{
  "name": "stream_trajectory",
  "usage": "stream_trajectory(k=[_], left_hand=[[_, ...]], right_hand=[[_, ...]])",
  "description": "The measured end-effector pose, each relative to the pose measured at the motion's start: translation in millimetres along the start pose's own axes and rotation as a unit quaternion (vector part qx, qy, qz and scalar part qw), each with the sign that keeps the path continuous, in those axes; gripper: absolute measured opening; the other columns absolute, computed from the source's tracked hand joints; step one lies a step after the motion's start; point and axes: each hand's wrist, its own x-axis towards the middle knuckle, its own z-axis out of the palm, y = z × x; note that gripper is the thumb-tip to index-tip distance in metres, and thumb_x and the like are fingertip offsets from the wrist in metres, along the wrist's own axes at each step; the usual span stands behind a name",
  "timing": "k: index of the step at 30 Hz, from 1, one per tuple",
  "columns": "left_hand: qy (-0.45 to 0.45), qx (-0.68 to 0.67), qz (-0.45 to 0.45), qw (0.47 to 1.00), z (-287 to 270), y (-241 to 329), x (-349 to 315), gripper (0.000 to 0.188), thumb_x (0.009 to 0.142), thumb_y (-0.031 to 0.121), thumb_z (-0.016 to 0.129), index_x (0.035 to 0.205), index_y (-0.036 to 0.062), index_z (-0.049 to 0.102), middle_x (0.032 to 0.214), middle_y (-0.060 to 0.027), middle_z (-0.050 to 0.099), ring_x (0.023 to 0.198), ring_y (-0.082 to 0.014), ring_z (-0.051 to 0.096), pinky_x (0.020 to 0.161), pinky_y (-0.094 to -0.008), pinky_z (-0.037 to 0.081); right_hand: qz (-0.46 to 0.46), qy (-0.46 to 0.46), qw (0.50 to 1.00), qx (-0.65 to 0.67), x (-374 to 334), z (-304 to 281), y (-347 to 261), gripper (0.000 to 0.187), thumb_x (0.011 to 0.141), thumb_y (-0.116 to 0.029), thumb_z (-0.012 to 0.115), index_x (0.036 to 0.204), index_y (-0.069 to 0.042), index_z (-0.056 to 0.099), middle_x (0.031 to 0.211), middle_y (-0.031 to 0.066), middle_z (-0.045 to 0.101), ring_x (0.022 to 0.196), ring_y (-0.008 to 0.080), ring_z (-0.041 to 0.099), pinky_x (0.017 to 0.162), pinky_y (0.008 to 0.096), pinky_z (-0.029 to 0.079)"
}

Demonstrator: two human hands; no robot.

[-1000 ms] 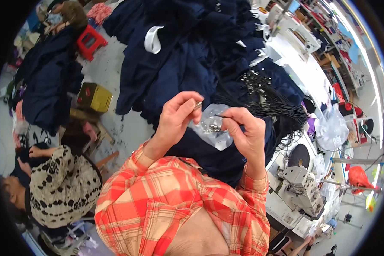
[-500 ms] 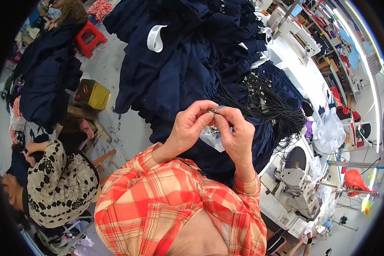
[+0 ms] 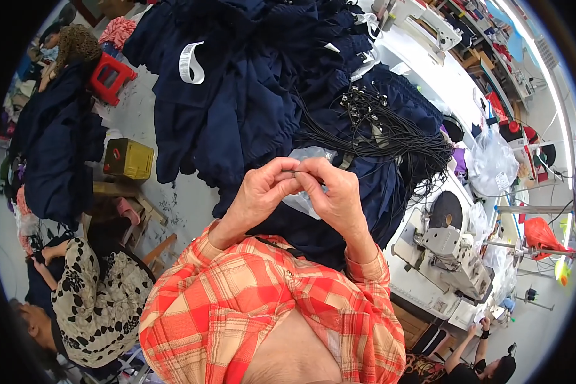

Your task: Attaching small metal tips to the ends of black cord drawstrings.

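My left hand and my right hand meet fingertip to fingertip in front of my chest. Each pinches thumb against forefinger on something small and dark, mostly hidden by the fingers. Beneath and beyond them a clear plastic bag lies on a heap of navy blue fabric garments. A tangle of thin black cords, with small shiny metallic pieces at one end, is spread on the heap just beyond my right hand. A white printed label strip curls up from the cloth.
A white sewing table with sewing machines runs along the right. Leftward are a red plastic stool, a yellow-green can and a person in a patterned top. Another person is at lower right.
Both hands stay joined at the fingertips, and the small thing between them shows less now. My view has shifted, bringing more of the person at lower right into sight.
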Motion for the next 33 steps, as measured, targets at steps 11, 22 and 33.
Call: stream_trajectory(k=[11,22,33], left_hand=[[0.029,-0.206,0.027,0.978,-7.1,-3.1,4.1,0.022,0.089,0.012,0.056,0.103,-0.0041,0.059,0.081,-0.0081,0.063,0.069,-0.0128,0.058,0.062,-0.0248,0.049],[0.009,-0.291,0.016,0.956,-6.4,1.5,6.2,0.022,0.089,0.014,0.055,0.101,-0.0048,0.059,0.078,-0.0086,0.062,0.066,-0.0130,0.058,0.060,-0.0244,0.048],[0.011,-0.271,0.039,0.962,-2.1,3.1,6.9,0.020,0.089,0.011,0.055,0.099,-0.0055,0.059,0.075,-0.0079,0.061,0.063,-0.0130,0.056,0.059,-0.0246,0.047]], right_hand=[[-0.022,0.074,0.996,-0.040,3.8,-7.4,-11.2,0.009,0.072,0.005,0.065,0.078,0.000,0.059,0.067,0.0054,0.057,0.057,0.0116,0.054,0.053,0.0224,0.044],[-0.111,0.081,0.979,-0.151,7.6,-5.0,-20.6,0.015,0.065,0.005,0.068,0.074,-0.003,0.059,0.065,0.0041,0.056,0.053,0.0153,0.053,0.047,0.0241,0.041],[-0.093,0.080,0.985,-0.120,8.9,-6.4,-22.2,0.014,0.065,0.006,0.067,0.073,-0.002,0.059,0.064,0.0051,0.056,0.053,0.0164,0.053,0.047,0.0249,0.041]])
